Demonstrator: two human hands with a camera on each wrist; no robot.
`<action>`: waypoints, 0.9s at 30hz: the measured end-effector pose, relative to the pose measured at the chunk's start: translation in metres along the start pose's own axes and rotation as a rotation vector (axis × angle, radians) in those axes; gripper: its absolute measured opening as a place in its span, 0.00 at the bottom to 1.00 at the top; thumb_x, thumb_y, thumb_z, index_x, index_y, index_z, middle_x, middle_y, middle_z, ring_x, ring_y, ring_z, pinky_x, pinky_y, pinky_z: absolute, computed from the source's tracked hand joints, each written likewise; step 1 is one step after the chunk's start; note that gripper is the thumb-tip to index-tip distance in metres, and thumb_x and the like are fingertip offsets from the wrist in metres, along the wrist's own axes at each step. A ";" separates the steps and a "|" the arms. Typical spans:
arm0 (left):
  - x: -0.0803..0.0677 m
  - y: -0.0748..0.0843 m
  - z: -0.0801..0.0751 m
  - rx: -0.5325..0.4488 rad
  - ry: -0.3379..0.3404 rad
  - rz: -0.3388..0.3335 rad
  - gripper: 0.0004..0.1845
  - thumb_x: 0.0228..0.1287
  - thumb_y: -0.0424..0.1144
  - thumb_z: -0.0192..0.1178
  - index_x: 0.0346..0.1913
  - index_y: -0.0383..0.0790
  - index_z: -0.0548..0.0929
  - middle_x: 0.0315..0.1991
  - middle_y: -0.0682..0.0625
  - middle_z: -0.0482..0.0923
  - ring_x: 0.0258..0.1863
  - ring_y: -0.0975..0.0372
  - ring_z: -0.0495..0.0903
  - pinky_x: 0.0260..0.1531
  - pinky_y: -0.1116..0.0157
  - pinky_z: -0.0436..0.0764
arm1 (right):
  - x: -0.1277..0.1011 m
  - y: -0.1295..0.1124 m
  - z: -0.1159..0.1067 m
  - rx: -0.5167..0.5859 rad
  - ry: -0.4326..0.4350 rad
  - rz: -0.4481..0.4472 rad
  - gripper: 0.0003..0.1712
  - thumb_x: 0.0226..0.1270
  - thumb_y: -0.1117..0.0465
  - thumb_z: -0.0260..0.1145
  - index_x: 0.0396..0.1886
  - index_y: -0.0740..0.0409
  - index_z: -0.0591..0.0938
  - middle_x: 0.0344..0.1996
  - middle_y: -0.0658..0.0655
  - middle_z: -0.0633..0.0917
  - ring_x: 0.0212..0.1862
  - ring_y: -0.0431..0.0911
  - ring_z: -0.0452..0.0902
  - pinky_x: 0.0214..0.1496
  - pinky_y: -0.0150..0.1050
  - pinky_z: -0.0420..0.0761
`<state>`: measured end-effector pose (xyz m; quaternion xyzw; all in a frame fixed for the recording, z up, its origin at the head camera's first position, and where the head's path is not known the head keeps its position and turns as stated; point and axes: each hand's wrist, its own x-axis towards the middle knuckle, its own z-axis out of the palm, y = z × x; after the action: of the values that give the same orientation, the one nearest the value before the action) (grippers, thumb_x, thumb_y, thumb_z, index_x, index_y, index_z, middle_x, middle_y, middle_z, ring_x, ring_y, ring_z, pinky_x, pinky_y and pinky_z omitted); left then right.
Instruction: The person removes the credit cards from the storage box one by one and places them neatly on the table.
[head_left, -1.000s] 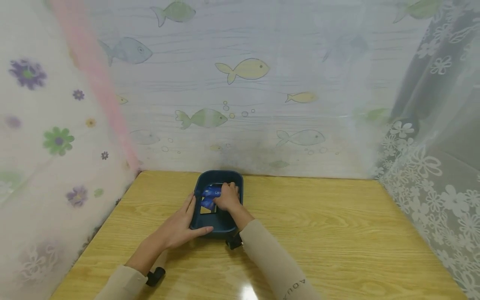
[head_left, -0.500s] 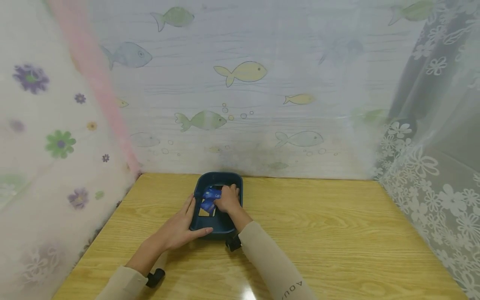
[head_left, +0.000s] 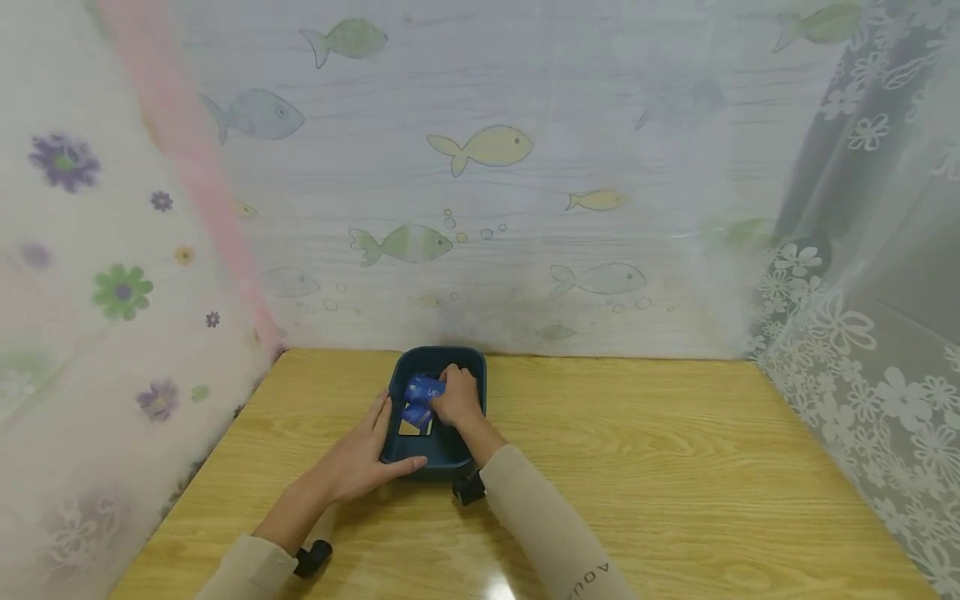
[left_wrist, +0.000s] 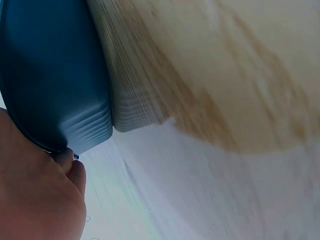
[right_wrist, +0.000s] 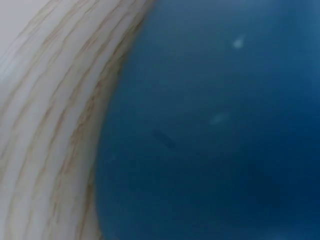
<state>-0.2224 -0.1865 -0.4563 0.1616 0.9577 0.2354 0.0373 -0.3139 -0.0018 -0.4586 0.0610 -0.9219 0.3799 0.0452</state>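
Observation:
A dark blue plastic bin stands on the table; its wall fills part of the left wrist view. Inside lies a shiny blue packet with pale lettering, over a flat piece with tan and white parts. My right hand reaches into the bin, fingers bent, and grips the packet's right side; the fingertips are partly hidden. My left hand rests against the bin's left side with straight fingers, its thumb along the near rim. The right wrist view shows only the blurred bin wall and tabletop.
A wood-grain table extends on both sides of the bin. Behind it hangs a fish-print curtain, with flowered curtains at left and right. Black wrist devices sit under both sleeves.
The right fingers have drawn a little leftward, closer to the packet, and the packet and tan piece have shifted slightly in the bin. The left hand stays in place.

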 end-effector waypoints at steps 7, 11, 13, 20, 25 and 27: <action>0.000 -0.001 0.002 -0.012 -0.002 -0.005 0.65 0.62 0.75 0.58 0.83 0.35 0.38 0.84 0.41 0.31 0.79 0.40 0.52 0.71 0.39 0.62 | -0.004 -0.001 -0.003 0.186 0.028 0.026 0.08 0.65 0.68 0.70 0.42 0.60 0.81 0.38 0.58 0.82 0.42 0.50 0.77 0.44 0.45 0.81; 0.000 -0.001 0.001 -0.018 -0.001 0.000 0.65 0.62 0.75 0.58 0.83 0.36 0.38 0.84 0.41 0.32 0.79 0.40 0.51 0.71 0.39 0.62 | -0.004 -0.003 -0.003 0.222 0.055 0.004 0.07 0.67 0.68 0.68 0.44 0.62 0.83 0.37 0.58 0.84 0.39 0.49 0.79 0.40 0.43 0.82; 0.000 -0.001 0.001 -0.016 -0.001 -0.003 0.65 0.62 0.74 0.58 0.83 0.36 0.38 0.84 0.41 0.31 0.79 0.40 0.51 0.70 0.39 0.62 | -0.003 -0.003 -0.003 0.220 0.078 -0.017 0.08 0.68 0.68 0.67 0.46 0.62 0.84 0.39 0.59 0.85 0.38 0.48 0.80 0.40 0.43 0.82; 0.004 -0.001 0.001 -0.006 0.008 0.007 0.64 0.62 0.75 0.58 0.83 0.37 0.37 0.84 0.43 0.31 0.78 0.41 0.52 0.70 0.39 0.63 | -0.005 -0.003 -0.012 0.295 0.135 -0.080 0.13 0.72 0.70 0.62 0.54 0.64 0.83 0.46 0.63 0.86 0.22 0.43 0.75 0.27 0.36 0.76; 0.003 -0.002 0.000 -0.012 0.007 0.016 0.64 0.63 0.74 0.58 0.83 0.36 0.37 0.84 0.42 0.30 0.78 0.40 0.53 0.70 0.38 0.63 | -0.008 -0.005 -0.021 0.320 0.120 -0.114 0.14 0.73 0.71 0.60 0.55 0.64 0.83 0.50 0.64 0.85 0.29 0.44 0.80 0.32 0.37 0.80; 0.002 -0.002 0.000 -0.010 0.002 0.010 0.64 0.63 0.74 0.58 0.83 0.37 0.36 0.84 0.43 0.30 0.78 0.40 0.53 0.70 0.39 0.64 | -0.010 -0.007 -0.025 0.331 0.101 -0.122 0.15 0.73 0.71 0.60 0.57 0.64 0.82 0.52 0.65 0.84 0.31 0.46 0.82 0.33 0.38 0.82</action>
<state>-0.2247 -0.1875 -0.4575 0.1659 0.9557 0.2404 0.0359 -0.3025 0.0115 -0.4378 0.1041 -0.8379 0.5257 0.1037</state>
